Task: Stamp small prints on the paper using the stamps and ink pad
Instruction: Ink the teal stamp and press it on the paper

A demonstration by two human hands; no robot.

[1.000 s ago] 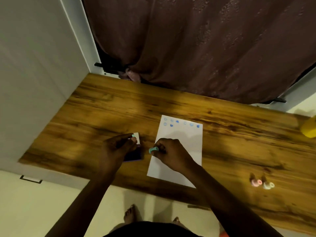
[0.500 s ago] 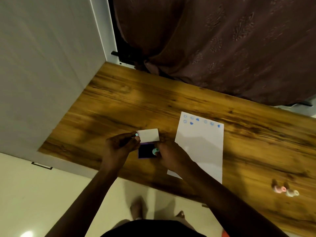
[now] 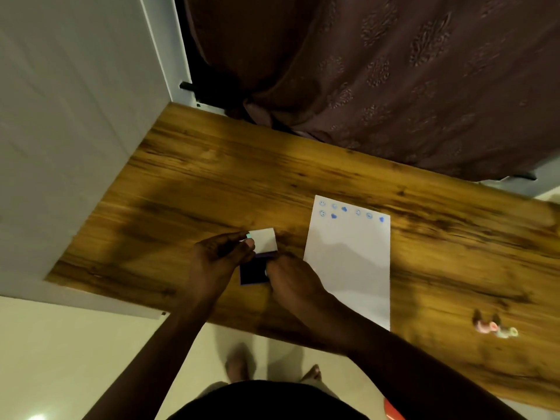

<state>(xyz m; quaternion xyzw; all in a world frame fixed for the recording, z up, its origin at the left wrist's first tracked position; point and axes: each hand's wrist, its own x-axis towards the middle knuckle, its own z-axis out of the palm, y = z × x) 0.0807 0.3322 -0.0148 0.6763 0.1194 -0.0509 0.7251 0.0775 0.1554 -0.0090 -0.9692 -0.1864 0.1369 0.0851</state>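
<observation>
A white sheet of paper (image 3: pixel 351 259) lies on the wooden table (image 3: pixel 188 183), with several small blue prints along its far edge. Left of it sits a dark blue ink pad (image 3: pixel 253 271) with its white lid (image 3: pixel 266 240) raised. My left hand (image 3: pixel 216 259) holds the lid's left edge between thumb and fingers. My right hand (image 3: pixel 292 283) is closed around a small teal stamp, pressed down at the pad's right side; the stamp is almost hidden by my fingers. A pink stamp (image 3: pixel 484 326) and a pale stamp (image 3: pixel 507 331) lie at the table's right.
A brown patterned curtain (image 3: pixel 378 80) hangs behind the table. A white wall panel (image 3: pixel 75 116) borders the table's left end. The table's front edge is close to my body, with my bare feet (image 3: pixel 239 363) on the cream floor below. An orange object (image 3: pixel 392 410) shows at the bottom.
My right hand carried the teal stamp left from the paper to the ink pad and now presses it there. My left hand raised the lid. The camera view swung left.
</observation>
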